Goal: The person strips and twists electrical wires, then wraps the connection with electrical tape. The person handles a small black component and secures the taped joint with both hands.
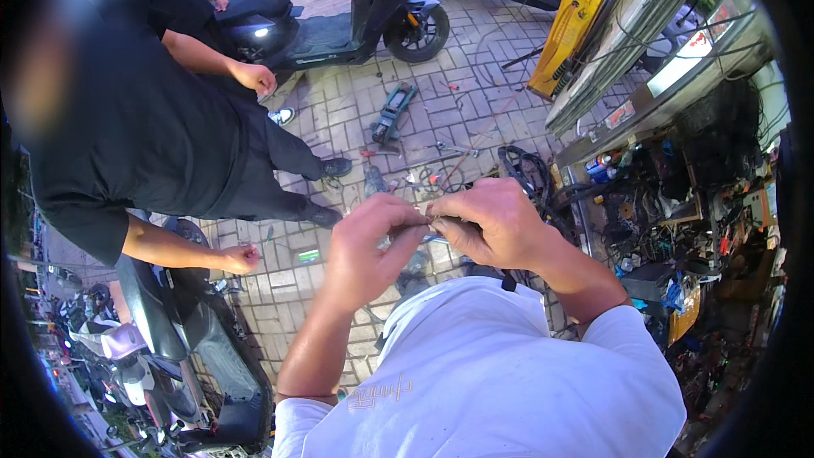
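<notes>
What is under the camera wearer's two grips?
Paved ground with scattered small items shows around the left grip and right grip; whatever lies directly beneath them is covered.

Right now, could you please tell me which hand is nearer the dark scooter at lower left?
Left. In view, the left hand sits above and right of the dark scooter; the right hand, farther right.

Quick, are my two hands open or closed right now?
Bare left hand: closed in a fingertip pinch; anything held is too small to tell.
Bare right hand: likewise pinched closed; contents cannot be told.
</notes>
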